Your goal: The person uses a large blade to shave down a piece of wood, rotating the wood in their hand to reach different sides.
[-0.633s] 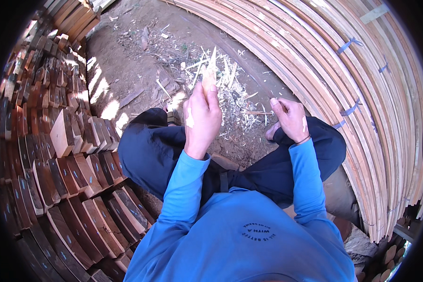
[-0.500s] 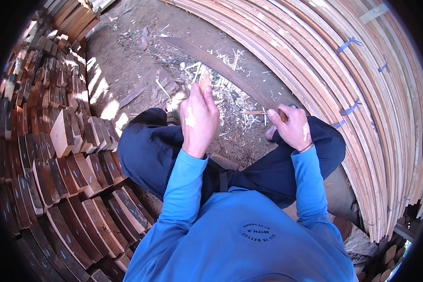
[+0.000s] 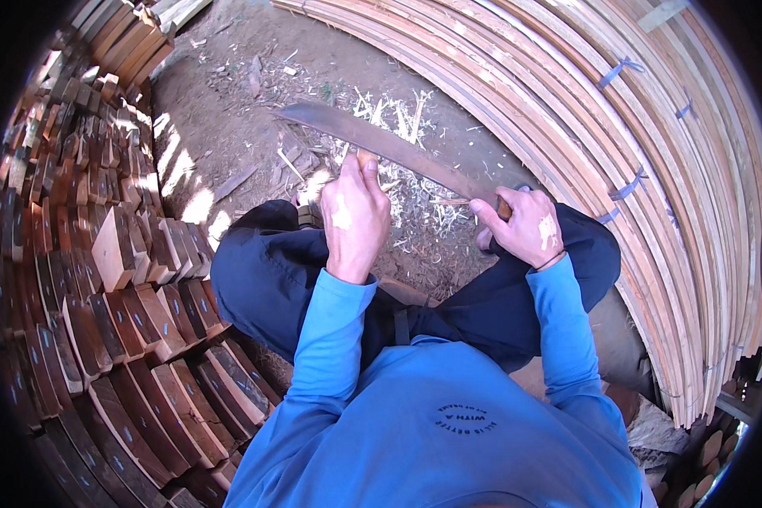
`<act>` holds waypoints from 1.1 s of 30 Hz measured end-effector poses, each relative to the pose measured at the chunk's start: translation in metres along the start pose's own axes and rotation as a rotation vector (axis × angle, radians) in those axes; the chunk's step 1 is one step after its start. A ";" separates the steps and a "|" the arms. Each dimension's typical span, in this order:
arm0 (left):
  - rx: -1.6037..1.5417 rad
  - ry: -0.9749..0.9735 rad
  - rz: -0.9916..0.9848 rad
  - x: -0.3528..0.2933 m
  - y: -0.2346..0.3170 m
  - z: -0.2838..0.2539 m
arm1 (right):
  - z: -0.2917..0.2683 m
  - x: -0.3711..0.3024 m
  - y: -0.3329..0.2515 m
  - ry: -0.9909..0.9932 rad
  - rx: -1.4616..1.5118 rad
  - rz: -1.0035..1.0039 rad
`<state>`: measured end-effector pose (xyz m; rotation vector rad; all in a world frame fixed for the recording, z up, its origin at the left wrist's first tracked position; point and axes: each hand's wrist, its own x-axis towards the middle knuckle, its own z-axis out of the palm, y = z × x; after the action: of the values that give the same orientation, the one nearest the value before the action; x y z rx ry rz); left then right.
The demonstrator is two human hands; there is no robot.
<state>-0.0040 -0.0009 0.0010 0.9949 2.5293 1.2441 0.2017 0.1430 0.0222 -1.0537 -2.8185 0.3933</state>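
Observation:
A machete [image 3: 389, 146] with a long, dark, curved blade is gripped at its handle by my right hand [image 3: 529, 227]. The blade reaches up and to the left, passing just beyond my left hand [image 3: 355, 218]. That hand is closed around a piece of pale wood [image 3: 366, 158]. Only a short end of the wood shows above my fingers, close to the blade; whether the two touch I cannot tell. Pale wood shavings [image 3: 413, 184] are scattered over the dirt floor beneath the blade. A thin sliver sticks out near my right thumb.
Stacked short wooden boards [image 3: 157, 326] rise close on my left. Long planks [image 3: 567, 118], some tied with blue strips, lean along the right side. My legs in dark trousers are spread around the work. A grey rock [image 3: 654, 433] lies at the lower right.
The machete blade has swung toward me and now crosses near the top of my left hand. Less of the held wood shows. My hands have barely shifted.

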 end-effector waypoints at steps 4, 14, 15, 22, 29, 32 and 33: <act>0.026 -0.023 0.063 -0.005 0.001 0.002 | 0.008 0.037 0.014 0.060 0.064 0.126; 0.112 0.092 0.079 0.001 0.003 0.002 | -0.021 0.010 -0.006 -0.070 0.272 0.131; 0.136 0.097 0.072 0.001 0.002 0.001 | -0.020 0.004 -0.006 -0.051 0.184 0.066; 0.223 0.082 0.096 -0.001 -0.003 0.002 | -0.019 -0.014 -0.009 -0.105 0.161 0.064; 0.216 0.087 0.128 -0.003 -0.003 0.006 | -0.010 0.023 -0.001 -0.058 0.053 0.187; 0.161 0.100 0.112 0.001 0.002 0.003 | -0.003 0.037 0.011 -0.008 0.059 0.226; 0.137 0.080 0.087 0.002 0.002 0.001 | -0.003 0.035 0.015 -0.042 0.104 0.251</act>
<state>-0.0044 0.0023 0.0019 1.1166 2.6907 1.1679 0.1854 0.1775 0.0217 -1.3947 -2.6727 0.5851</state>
